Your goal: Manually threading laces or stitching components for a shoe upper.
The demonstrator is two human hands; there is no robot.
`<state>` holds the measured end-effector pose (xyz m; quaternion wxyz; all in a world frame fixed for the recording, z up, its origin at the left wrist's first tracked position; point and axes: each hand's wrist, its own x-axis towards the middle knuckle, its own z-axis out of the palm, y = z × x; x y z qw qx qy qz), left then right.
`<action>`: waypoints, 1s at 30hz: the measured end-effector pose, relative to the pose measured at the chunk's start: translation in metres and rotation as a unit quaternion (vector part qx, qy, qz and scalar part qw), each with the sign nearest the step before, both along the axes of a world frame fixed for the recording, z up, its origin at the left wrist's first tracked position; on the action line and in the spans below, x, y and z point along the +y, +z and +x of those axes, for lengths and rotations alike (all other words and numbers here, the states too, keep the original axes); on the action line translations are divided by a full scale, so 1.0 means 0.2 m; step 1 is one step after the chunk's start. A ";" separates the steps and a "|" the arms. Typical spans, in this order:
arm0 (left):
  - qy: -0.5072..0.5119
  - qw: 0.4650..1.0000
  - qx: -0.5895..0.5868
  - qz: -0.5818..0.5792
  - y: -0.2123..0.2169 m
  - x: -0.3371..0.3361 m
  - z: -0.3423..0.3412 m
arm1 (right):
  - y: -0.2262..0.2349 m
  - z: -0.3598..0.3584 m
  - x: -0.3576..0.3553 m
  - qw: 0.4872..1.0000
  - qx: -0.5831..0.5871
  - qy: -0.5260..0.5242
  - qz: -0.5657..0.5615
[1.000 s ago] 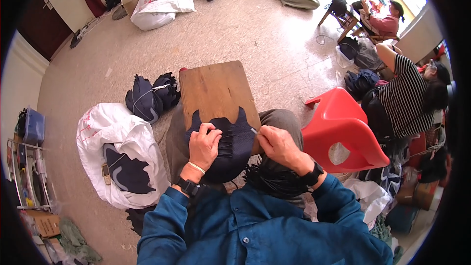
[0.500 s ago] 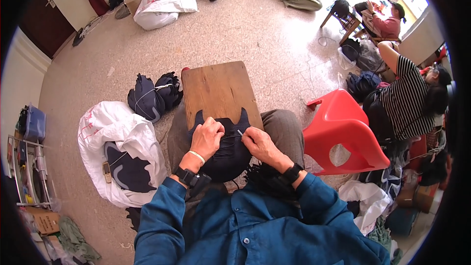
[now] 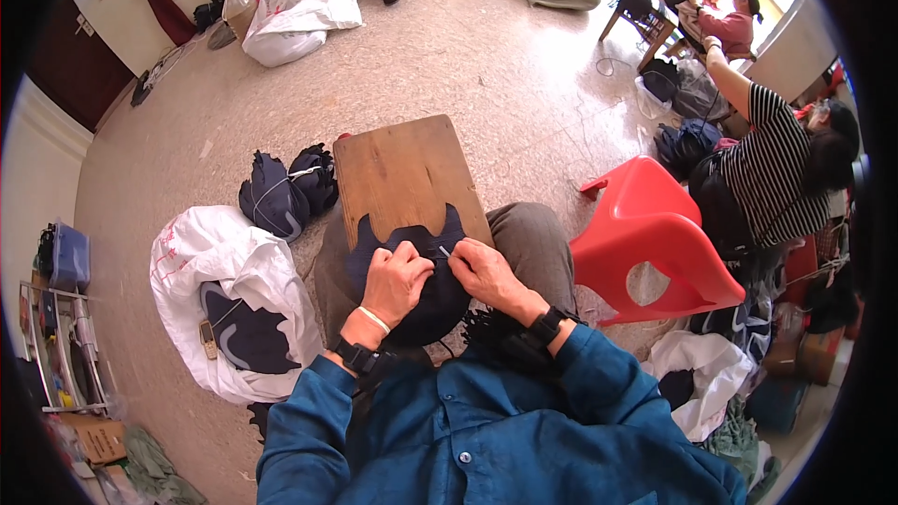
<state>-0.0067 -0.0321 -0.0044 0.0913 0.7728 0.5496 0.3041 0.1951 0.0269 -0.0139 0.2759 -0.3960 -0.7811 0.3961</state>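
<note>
A dark navy shoe upper lies on my lap, its two pointed ends resting over the near edge of a wooden board. My left hand is closed over the middle of the upper, fingers curled and pinching at it; whatever thin lace sits under the fingertips is hidden. Close beside it, my right hand pinches a slim, pale grey stick-like piece, whose end points up and left across the upper. Black fringed pieces hang below my right wrist.
To the left, a white sack holds dark cut pieces, with tied dark bundles beyond it. A red plastic stool stands close at my right. Past it sits a person in a striped shirt.
My left hand has moved closer to the right one and now covers the crossed laces that showed before. The right hand still pinches the grey piece. The whole view has shifted slightly.
</note>
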 end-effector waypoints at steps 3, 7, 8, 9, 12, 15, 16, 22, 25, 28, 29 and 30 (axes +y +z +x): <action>0.058 0.997 -0.049 -0.011 -0.01 0.00 -0.05 | 0.01 0.00 0.00 1.000 -0.004 0.000 0.007; 0.098 0.990 -0.078 -0.069 -0.02 0.01 -0.07 | 0.02 0.00 0.00 1.000 -0.012 -0.001 0.005; 0.095 0.988 -0.070 -0.097 -0.01 0.02 -0.06 | 0.02 0.00 0.00 1.000 -0.012 -0.003 0.004; 0.093 0.988 -0.070 -0.097 0.01 0.03 -0.06 | 0.02 0.00 0.00 1.000 -0.010 -0.003 0.004; 0.084 0.991 -0.064 -0.083 0.02 0.04 -0.04 | 0.02 0.00 0.00 1.000 -0.007 -0.005 0.007; 0.070 0.992 -0.054 -0.091 -0.01 0.04 -0.02 | 0.02 -0.01 -0.01 1.000 -0.008 -0.006 0.014; 0.067 0.993 -0.056 -0.084 -0.02 0.04 -0.02 | 0.02 0.00 -0.01 1.000 -0.011 -0.009 0.018; 0.058 0.992 -0.061 -0.091 -0.02 0.07 0.00 | 0.02 0.00 -0.01 1.000 -0.012 -0.015 0.025; 0.036 0.992 -0.053 -0.109 -0.02 0.08 -0.04 | 0.01 0.00 -0.01 1.000 -0.012 -0.013 0.022; 0.026 0.990 -0.056 -0.127 -0.02 0.09 -0.07 | 0.01 0.00 -0.01 1.000 -0.009 -0.010 0.016; 0.024 0.988 -0.060 -0.138 -0.02 0.09 -0.07 | 0.01 0.00 -0.01 1.000 -0.008 -0.010 0.017; 0.023 0.988 -0.059 -0.137 -0.01 0.09 -0.07 | 0.00 0.00 -0.01 1.000 -0.005 -0.012 0.025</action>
